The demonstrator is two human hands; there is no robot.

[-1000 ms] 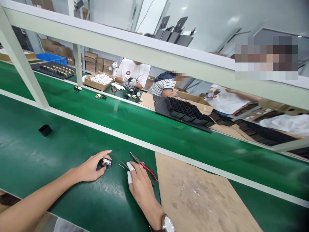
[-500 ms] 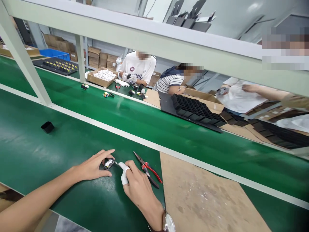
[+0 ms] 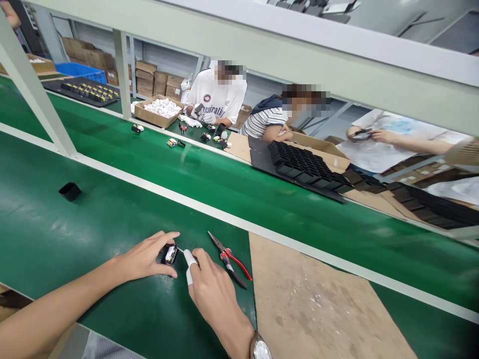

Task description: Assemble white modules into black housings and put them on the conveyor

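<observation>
My left hand (image 3: 144,258) rests on the green bench, its thumb and fingers around a small black plastic housing (image 3: 163,256) with a white part (image 3: 171,254) at its open end. From the right, my right hand (image 3: 214,284) grips a thin metal tool (image 3: 180,249) whose tip is at the housing's open end. Most of that tool is hidden in the hand, so its kind does not show. White covers wrap a finger and the thumb. Long-nose pliers (image 3: 227,254) with red and black handles lie beside my right hand, slightly spread.
An empty-looking black case (image 3: 70,191) stands at the left. Brown board (image 3: 310,294) covers the bench at right. Beyond the pale rail (image 3: 160,189) runs a green belt (image 3: 209,172) with small assemblies (image 3: 137,129). Co-workers sit behind it, near stacked black cases (image 3: 307,164) and a box of white parts (image 3: 157,113).
The housing has turned a little in my left hand, showing more of its open end. My right hand has shifted slightly left with the tool. The camera view has shifted a little.
</observation>
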